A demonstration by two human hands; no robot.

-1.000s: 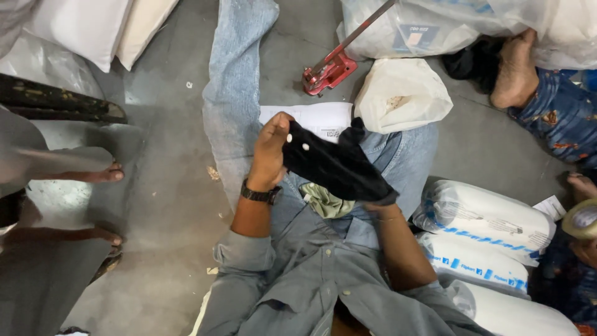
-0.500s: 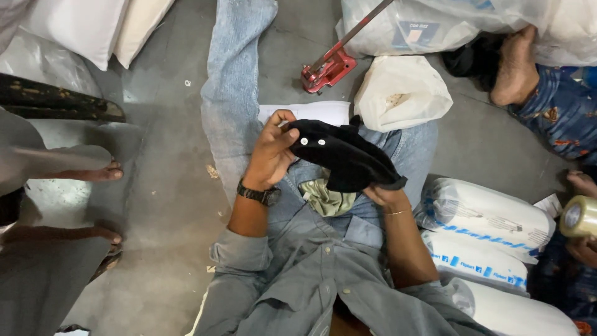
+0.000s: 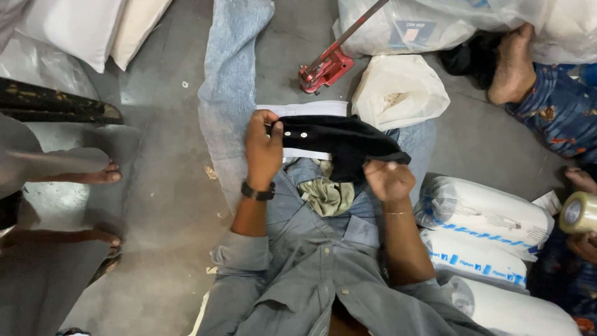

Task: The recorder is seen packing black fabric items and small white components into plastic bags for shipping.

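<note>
A black garment with small white snap buttons is stretched over my lap between both hands. My left hand, with a dark watch on the wrist, pinches its left end by the buttons. At its right end my right hand is closed on the cloth. Under the garment lies a white sheet on my jeans, and a crumpled olive cloth rests in my lap.
A red metal hand tool lies on the grey floor ahead, beside a white plastic bag. Stacked white sacks sit at my right. Another person's foot is at top right, and a hand with a tape roll at right. Someone's feet stand at left.
The garment has been pulled out flatter and wider between my hands. My left hand rose toward the buttons; my right hand shifted right.
</note>
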